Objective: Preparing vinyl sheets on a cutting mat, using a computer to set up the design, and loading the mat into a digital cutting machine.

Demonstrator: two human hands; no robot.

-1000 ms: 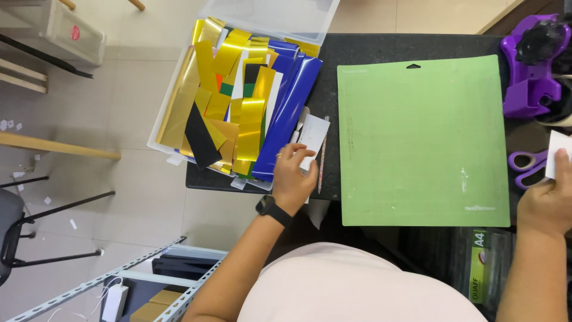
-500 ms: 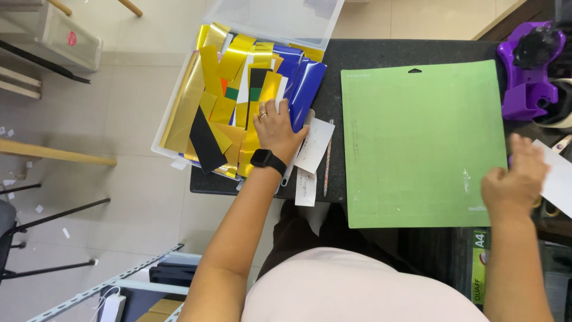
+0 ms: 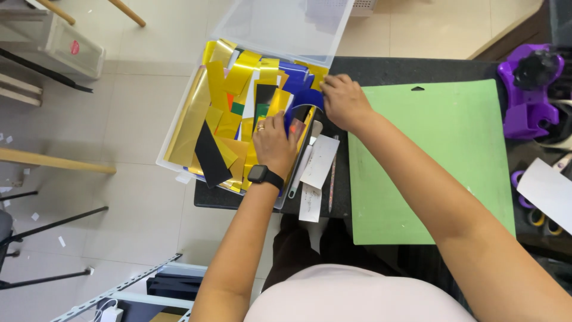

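— Box contents first, from the left: what is in it?

— Clear plastic bin point(image 3: 179, 156) at the table's left edge, lid point(image 3: 280, 27) tipped up behind it. Filled with loose sheets: mostly gold foil sheets point(image 3: 193, 116), one black piece point(image 3: 208, 156), small green and orange scraps near the middle, blue sheets point(image 3: 298, 80) at the right side.

— Left hand?

— Left hand point(image 3: 274, 143) is inside the bin, palm down on the gold scraps, black smartwatch point(image 3: 265, 176) at the wrist. Fingers are together and curled, their tips against a dark blue curled sheet point(image 3: 301, 107). Whether they pinch it, I cannot tell.

— Right hand?

— Right hand point(image 3: 344, 101) reaches across to the bin's right rim, fingers bent and close together, tips on the upper edge of that same blue sheet. Grip itself is hidden by the knuckles.

— To the right of the hands?

— White paper slips point(image 3: 319, 164) just beside the bin, on the black tabletop point(image 3: 381, 68). Then a green cutting mat point(image 3: 435, 161), lying flat. Far right: a purple tool point(image 3: 527, 98) and a white sheet point(image 3: 548, 191).
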